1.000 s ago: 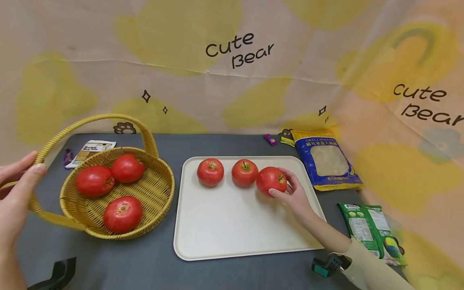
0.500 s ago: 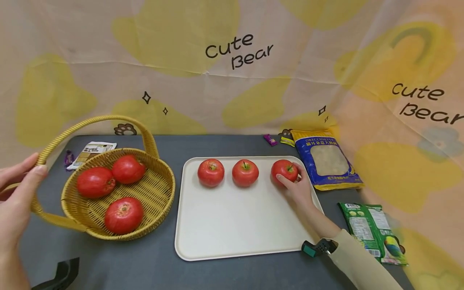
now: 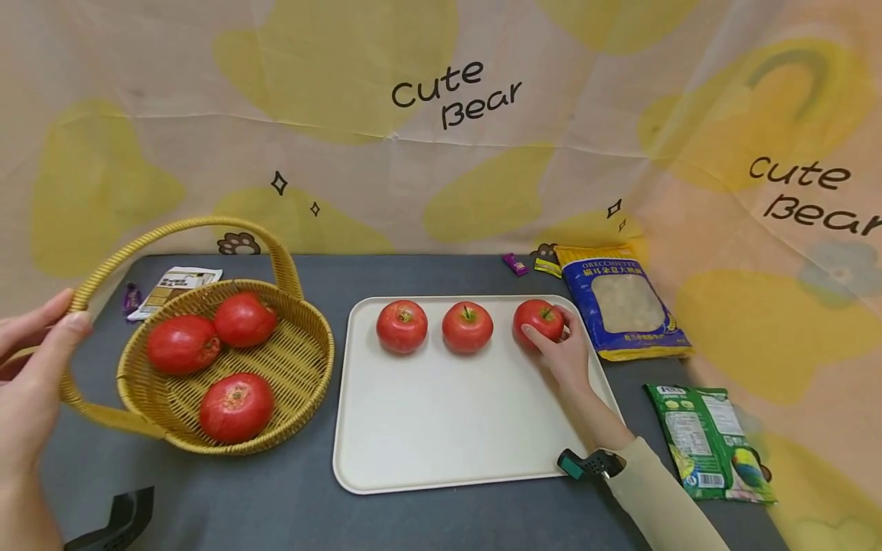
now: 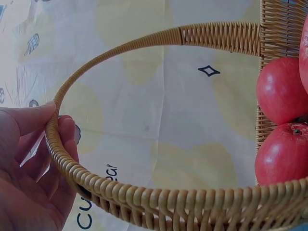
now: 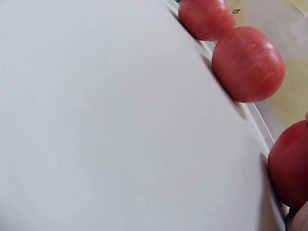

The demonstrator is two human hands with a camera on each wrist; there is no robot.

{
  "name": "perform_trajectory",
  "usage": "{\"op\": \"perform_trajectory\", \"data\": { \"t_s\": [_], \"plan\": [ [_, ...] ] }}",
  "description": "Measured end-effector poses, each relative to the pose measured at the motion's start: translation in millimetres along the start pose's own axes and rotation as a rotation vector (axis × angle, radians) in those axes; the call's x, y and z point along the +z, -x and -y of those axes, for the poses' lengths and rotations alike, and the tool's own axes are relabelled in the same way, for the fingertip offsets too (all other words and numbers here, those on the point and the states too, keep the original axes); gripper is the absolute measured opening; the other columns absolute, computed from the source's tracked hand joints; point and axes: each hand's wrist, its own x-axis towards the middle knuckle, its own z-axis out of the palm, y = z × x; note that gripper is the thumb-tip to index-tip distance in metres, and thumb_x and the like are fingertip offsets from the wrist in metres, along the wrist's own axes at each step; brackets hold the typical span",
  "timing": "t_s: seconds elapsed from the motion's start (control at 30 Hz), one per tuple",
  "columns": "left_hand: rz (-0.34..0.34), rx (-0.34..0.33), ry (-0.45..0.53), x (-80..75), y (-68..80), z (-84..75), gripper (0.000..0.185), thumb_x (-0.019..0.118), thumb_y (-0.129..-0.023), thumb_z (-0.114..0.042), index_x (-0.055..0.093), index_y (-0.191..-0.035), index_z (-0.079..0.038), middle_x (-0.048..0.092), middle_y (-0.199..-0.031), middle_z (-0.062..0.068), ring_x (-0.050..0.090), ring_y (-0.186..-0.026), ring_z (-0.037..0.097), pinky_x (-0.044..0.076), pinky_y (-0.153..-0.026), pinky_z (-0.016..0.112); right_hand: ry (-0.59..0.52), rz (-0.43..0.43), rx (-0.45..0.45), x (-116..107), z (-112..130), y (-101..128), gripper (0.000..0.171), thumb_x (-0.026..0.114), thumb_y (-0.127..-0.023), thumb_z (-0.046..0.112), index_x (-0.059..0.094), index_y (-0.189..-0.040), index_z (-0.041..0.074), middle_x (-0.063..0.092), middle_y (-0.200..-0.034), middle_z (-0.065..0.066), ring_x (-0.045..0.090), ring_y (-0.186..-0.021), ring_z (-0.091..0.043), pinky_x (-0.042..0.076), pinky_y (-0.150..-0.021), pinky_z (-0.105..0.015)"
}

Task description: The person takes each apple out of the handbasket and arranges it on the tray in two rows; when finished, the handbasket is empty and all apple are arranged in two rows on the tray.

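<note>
My left hand (image 3: 34, 367) holds the arched handle (image 4: 91, 62) of a yellow wicker basket (image 3: 303, 383), thumb on one side and fingers on the other. Three red apples lie inside it, one (image 3: 236, 408) nearest the front. On the white tray (image 3: 441, 428) to the right, two apples sit along the far edge: a left apple (image 3: 402, 327) and a middle apple (image 3: 467, 327). At the tray's far right corner my right hand (image 3: 568, 356) grips a third apple (image 3: 536, 320), thumb in front and fingers on its right side. In the right wrist view that apple (image 5: 291, 163) is cut off by the frame.
A blue and yellow pasta bag (image 3: 623, 302) lies right of the tray, with a green packet (image 3: 710, 444) nearer. Two small wrapped sweets, one purple (image 3: 514, 265), lie behind the tray. Behind the basket are a white packet (image 3: 175, 287) and another purple sweet (image 3: 132, 298). A printed cloth stands behind.
My right hand has moved its apple rightward, from beside the middle apple to the tray's far right corner, where it stays over the last half second. The left hand and basket have barely moved.
</note>
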Motion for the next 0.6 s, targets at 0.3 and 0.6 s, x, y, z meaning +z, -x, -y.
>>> {"op": "perform_trajectory", "data": {
  "t_s": [0.3,0.6],
  "plan": [
    [-0.002,-0.009,-0.016,-1.3,0.8,-3.3,0.029,0.071,-0.089,-0.008,0.071,-0.117,-0.006,0.058,-0.092,-0.031,0.054,-0.081,-0.014,0.039,-0.069,0.001,0.044,0.026,-0.048,3.3,-4.0,0.1,0.082,0.082,-0.078,0.038,0.039,-0.143,0.015,0.043,-0.140,-0.010,0.042,-0.126,-0.029,0.046,-0.101,-0.047],
    [0.001,0.041,0.029,-0.8,4.4,-17.2,0.027,0.070,-0.088,-0.003,0.071,-0.115,-0.001,0.060,-0.093,-0.028,0.058,-0.081,-0.013,0.041,-0.071,0.001,0.036,0.042,-0.008,-1.0,-4.4,0.1,0.085,0.082,-0.079,0.037,0.035,-0.148,0.017,0.041,-0.144,-0.010,0.042,-0.127,-0.030,0.044,-0.103,-0.046]
  ]
}}
